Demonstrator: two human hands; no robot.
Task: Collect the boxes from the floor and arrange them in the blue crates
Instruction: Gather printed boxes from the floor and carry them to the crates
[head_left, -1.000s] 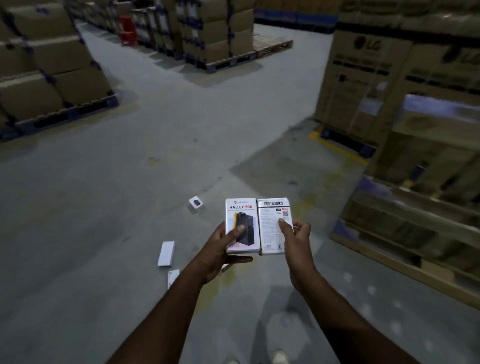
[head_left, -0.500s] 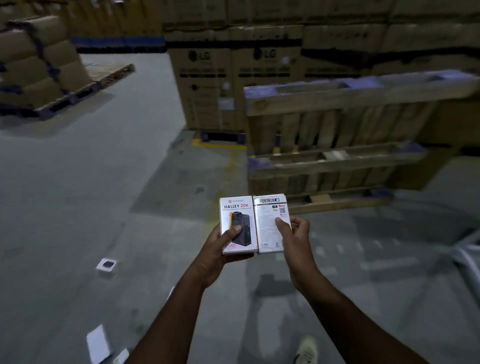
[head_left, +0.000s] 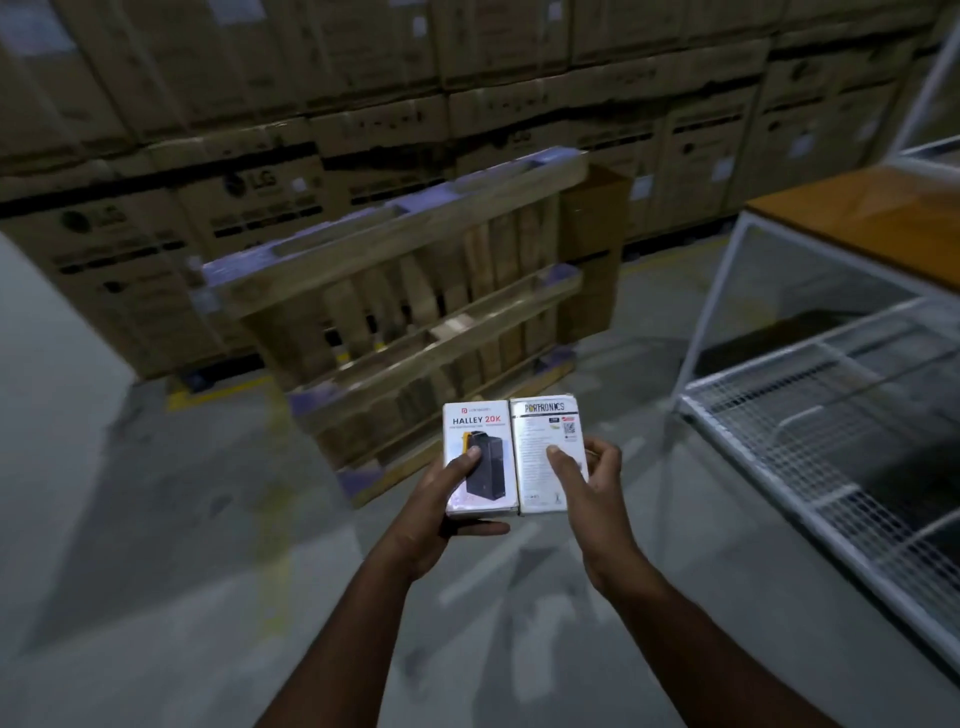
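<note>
White cardboard fills the lower centre of the frame: two small boxes held side by side, their long edges touching. My left hand is clamped on the HALLEY 20K box, thumb pressed on its printed front and fingers curled underneath. My right hand grips the PORTRONICS box (its fine print is too small to read), thumb on the face, fingers wrapped round the right edge. Both boxes are up in the air above the grey concrete floor, faces tilted toward me. Behind them, in the middle of the frame, a wooden pallet leans on its edge against stacked brown cartons. At the right edge stands a white wire rack with a brown tabletop above it.
</note>
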